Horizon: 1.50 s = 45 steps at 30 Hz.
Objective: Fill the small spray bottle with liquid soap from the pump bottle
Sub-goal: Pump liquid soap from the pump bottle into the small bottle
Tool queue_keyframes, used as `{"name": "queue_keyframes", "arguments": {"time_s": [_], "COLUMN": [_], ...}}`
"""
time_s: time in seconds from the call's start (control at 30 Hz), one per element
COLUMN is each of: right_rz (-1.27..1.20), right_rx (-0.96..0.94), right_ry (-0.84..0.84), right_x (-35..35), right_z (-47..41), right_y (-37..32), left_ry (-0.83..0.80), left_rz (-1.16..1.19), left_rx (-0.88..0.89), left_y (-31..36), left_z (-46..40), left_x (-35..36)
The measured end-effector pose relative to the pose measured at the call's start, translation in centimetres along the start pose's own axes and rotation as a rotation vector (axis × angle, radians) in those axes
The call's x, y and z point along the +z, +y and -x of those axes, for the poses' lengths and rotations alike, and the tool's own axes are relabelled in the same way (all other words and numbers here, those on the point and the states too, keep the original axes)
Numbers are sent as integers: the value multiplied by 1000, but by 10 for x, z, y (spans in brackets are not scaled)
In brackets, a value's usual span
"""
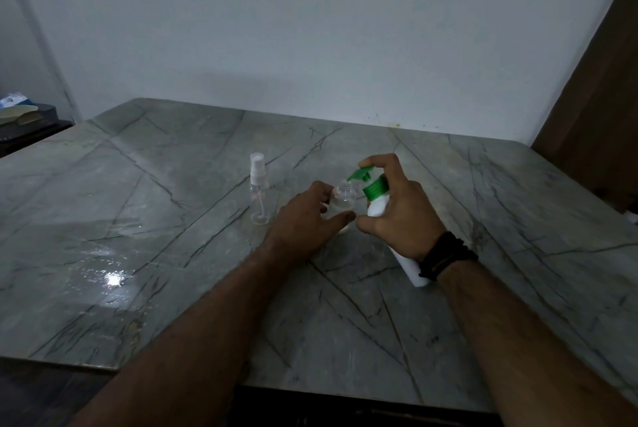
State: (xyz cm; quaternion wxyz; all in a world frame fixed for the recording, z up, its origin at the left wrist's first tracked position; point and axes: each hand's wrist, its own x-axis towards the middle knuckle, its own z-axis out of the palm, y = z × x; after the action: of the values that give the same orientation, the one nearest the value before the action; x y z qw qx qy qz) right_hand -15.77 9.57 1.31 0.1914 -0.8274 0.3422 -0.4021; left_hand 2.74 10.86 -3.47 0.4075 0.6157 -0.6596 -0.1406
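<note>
A small clear spray bottle (342, 199) stands uncapped near the table's middle, and my left hand (305, 216) grips its body. My right hand (397, 209) holds a white pump bottle (379, 205) with a green collar and pump head, tilted toward the left. The green spout hangs right over the small bottle's open neck, with my index finger on top of the pump head. The white bottle's base (416, 274) sticks out below my wrist. To the left stands a second clear spray bottle (259, 193) with its white sprayer top on.
The grey marble table (172, 254) has a glossy wet-looking glare at the left. A white wall runs behind it, a brown door or panel (593, 109) stands at the right, and a dark shelf with stacked items (24, 116) sits far left.
</note>
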Motion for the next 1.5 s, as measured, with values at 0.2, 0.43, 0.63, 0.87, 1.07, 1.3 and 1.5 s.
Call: {"name": "queue_keyframes", "arguments": {"time_s": [0.2, 0.43, 0.63, 0.87, 1.07, 1.3, 1.5], "right_rz": [3, 2, -19, -30, -25, -32, -31], "right_rx": [6, 3, 7, 10, 14, 20, 26], "right_ry": [11, 6, 20, 8, 27, 4, 24], "right_x": [0, 1, 1, 1, 1, 1, 0], "right_z": [1, 0, 0, -1, 0, -1, 0], "right_y": [1, 0, 0, 1, -1, 0, -1], "left_ry": [-13, -19, -18, -24, -21, -17, -14], "left_rz": [-3, 6, -7, -11, -8, 5, 9], "left_rx": [-1, -6, -7, -10, -6, 11, 14], "left_y": [0, 1, 3, 5, 3, 1, 1], "left_z": [-1, 0, 0, 0, 0, 1, 1], "left_x": [0, -2, -2, -3, -1, -2, -2]}}
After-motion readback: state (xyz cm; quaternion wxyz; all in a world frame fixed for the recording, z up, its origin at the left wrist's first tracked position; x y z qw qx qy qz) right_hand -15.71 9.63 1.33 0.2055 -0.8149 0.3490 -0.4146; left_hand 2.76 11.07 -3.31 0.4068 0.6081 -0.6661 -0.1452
